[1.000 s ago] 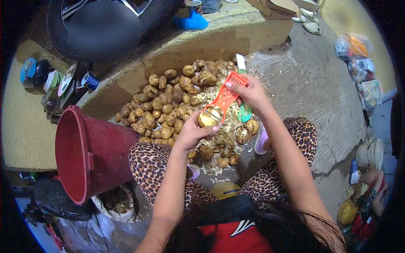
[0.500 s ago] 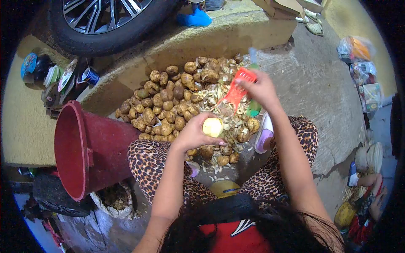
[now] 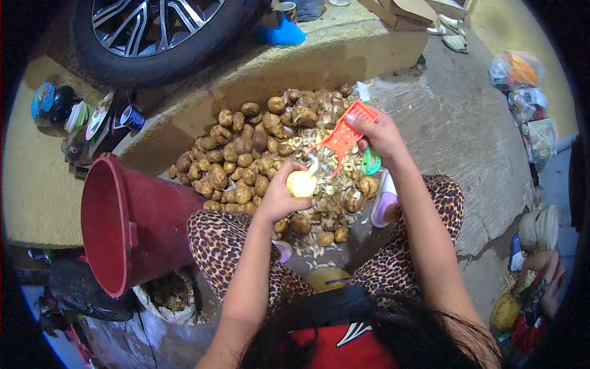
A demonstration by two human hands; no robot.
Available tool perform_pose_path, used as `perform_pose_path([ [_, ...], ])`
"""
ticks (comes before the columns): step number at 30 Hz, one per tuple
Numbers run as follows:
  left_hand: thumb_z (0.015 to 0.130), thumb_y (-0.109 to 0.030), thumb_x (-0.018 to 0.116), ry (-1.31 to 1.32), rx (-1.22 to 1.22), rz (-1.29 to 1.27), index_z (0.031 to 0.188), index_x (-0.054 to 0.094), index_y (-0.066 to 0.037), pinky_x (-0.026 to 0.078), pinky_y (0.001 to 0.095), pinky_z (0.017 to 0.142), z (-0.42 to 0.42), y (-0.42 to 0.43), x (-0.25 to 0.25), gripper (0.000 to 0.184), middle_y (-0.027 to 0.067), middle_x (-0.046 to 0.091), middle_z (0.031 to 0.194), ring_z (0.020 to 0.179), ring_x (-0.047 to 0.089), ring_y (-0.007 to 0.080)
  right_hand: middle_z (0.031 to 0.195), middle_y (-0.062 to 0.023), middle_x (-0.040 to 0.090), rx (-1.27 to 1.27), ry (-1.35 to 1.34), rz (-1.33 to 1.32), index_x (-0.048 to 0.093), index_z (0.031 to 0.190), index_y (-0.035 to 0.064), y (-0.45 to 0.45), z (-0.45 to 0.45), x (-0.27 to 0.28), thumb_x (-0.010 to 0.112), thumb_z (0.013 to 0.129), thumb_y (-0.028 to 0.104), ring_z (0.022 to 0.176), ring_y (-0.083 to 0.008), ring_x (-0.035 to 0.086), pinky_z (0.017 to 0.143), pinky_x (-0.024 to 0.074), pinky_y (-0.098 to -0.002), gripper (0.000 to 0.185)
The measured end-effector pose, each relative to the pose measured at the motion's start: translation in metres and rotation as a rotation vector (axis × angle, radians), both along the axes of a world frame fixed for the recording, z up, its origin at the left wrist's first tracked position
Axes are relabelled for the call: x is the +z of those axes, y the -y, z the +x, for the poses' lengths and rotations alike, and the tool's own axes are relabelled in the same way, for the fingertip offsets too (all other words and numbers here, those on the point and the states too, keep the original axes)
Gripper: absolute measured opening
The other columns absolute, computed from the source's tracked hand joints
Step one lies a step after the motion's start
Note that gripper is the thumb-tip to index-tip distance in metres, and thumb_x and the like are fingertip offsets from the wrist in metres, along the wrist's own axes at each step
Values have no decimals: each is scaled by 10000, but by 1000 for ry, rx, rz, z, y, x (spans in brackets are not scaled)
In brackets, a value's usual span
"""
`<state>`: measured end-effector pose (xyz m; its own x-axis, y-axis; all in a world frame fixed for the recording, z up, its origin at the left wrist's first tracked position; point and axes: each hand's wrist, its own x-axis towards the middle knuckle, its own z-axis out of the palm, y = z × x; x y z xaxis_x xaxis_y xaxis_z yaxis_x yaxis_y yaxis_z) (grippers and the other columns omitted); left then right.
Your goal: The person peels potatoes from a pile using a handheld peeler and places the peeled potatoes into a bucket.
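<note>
My left hand (image 3: pixel 281 195) is closed around a peeled, pale yellow potato (image 3: pixel 302 183). A pale strip of peel (image 3: pixel 313 163) sticks up from the potato's top. In my right hand (image 3: pixel 382 136) is an orange-red plastic peeler (image 3: pixel 345 136) with a slotted handle, its forked end pointing toward the potato but apart from it. A green object (image 3: pixel 370 162) shows just below my right hand; I cannot tell if it is held. Beneath both hands lie a heap of unpeeled brown potatoes (image 3: pixel 244 161) and scattered peelings (image 3: pixel 335 184).
A large red bucket (image 3: pixel 157 212) stands tilted at my left, beside an open sack (image 3: pixel 169 298). Behind the potatoes runs a low concrete step (image 3: pixel 307 67) with a car wheel (image 3: pixel 161 37) on it. At the lower right another person's arm (image 3: pixel 541 264) is partly visible.
The peeler has turned and come slightly closer to the potato. A peel strip now stands out from the potato, which my left hand has shifted slightly left.
</note>
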<state>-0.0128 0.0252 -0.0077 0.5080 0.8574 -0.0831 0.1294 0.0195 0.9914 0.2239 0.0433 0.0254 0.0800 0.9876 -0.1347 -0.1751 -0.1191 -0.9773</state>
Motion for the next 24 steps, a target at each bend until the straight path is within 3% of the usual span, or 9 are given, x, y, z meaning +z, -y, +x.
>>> perform_pose_path([
  [5,567,-72,782,72,34,-238,1154,470,-74,408,250,823,6,3,-6,665,4,499,1003,900,483,103,606,17,554,34,-70,13,565,775,63,2,-11,-4,638,793,208,431,-36,438,394,341,-173,163],
  [11,582,-72,786,27,112,41,1104,474,-61,419,259,827,12,1,-8,609,31,513,1056,954,495,111,640,2,577,-176,-120,19,573,816,56,-4,4,-9,618,807,177,436,-34,450,395,351,-170,130],
  [20,593,-51,699,-123,257,83,1038,489,-51,441,279,785,23,6,5,492,57,563,915,854,545,138,608,12,567,101,0,9,576,795,64,9,-37,-1,680,756,233,446,-39,471,401,368,-175,202],
  [23,582,-28,676,-307,223,405,1021,497,-37,443,283,774,18,6,5,474,77,567,923,857,553,159,599,19,558,48,99,19,576,786,62,4,-32,0,671,759,220,443,-43,475,398,371,-182,186],
  [24,577,-22,671,-324,220,392,1018,499,-38,443,285,773,17,7,7,474,80,566,919,854,554,168,596,20,556,-8,77,26,576,778,61,2,-27,1,667,762,215,438,-42,470,394,369,-185,180],
])
